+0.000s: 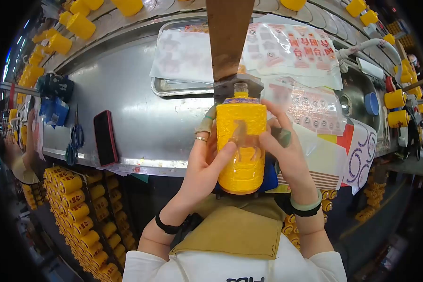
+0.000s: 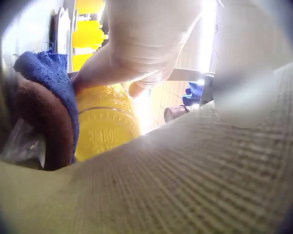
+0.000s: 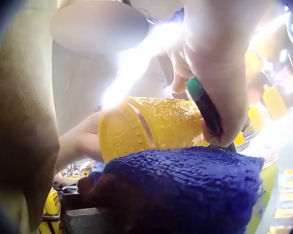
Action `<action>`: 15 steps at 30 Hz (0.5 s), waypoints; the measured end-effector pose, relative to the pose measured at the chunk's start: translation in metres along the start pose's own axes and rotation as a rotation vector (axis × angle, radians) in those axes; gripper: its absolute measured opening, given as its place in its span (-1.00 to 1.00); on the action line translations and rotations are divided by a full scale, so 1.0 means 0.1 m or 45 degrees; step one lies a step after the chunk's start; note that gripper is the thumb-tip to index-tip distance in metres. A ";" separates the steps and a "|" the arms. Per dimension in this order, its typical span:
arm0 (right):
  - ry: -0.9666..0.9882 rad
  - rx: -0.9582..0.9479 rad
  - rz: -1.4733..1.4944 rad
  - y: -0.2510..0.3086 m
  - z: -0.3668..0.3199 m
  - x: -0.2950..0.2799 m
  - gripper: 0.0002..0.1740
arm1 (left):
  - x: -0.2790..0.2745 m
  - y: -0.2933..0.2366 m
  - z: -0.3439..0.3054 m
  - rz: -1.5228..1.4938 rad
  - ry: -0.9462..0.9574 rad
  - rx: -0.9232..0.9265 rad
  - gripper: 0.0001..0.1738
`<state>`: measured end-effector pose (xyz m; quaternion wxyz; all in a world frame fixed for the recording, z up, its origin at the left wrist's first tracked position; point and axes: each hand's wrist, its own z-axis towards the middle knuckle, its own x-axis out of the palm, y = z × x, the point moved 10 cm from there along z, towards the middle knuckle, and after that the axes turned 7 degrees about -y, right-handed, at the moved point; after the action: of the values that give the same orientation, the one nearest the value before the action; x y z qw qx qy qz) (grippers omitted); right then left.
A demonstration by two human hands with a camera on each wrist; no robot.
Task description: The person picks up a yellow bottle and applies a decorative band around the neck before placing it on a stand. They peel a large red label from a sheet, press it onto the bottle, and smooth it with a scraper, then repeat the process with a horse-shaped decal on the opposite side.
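Observation:
A yellow bottle [image 1: 241, 171] with an embossed surface and bare glass neck lies between my hands, neck pointing away. On its face sits a brown horse decal [image 1: 243, 136]. My left hand [image 1: 204, 162] grips the bottle's left side, its thumb at the decal's edge; a finger wears a ring and cloth wraps. From the right, my right hand [image 1: 291, 152] holds the other side, thumb at the horse's rear. A flat green-and-black piece [image 3: 205, 107] is tucked in the right hand's fingers. Under the bottle is a blue cloth [image 3: 185, 180]; its round base [image 2: 105, 131] faces me.
Printed decal sheets [image 1: 296, 51] lie across the bench's back right, partly over a metal tray [image 1: 183, 89]. A phone [image 1: 105, 137] and scissors [image 1: 75, 141] lie left. A brown post [image 1: 227, 37] stands beyond the bottle. At right is a sink [image 1: 357, 89]; yellow bottles [image 1: 79, 26] line the back.

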<state>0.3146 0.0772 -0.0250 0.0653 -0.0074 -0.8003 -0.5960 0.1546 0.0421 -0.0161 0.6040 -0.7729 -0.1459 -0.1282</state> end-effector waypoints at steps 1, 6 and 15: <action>-0.008 0.000 0.017 -0.01 -0.02 0.01 -0.21 | 0.01 -0.01 0.00 -0.007 0.018 0.016 -0.21; -0.008 0.016 0.091 -0.01 -0.03 0.04 -0.20 | 0.03 -0.01 0.01 0.006 0.056 0.008 -0.21; -0.013 0.006 0.064 -0.06 -0.01 0.00 -0.17 | 0.01 0.00 0.01 -0.105 0.055 0.015 -0.23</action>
<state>0.3142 0.0747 -0.0307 0.0763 -0.0305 -0.8017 -0.5921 0.1553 0.0435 -0.0163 0.6057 -0.7598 -0.1654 -0.1689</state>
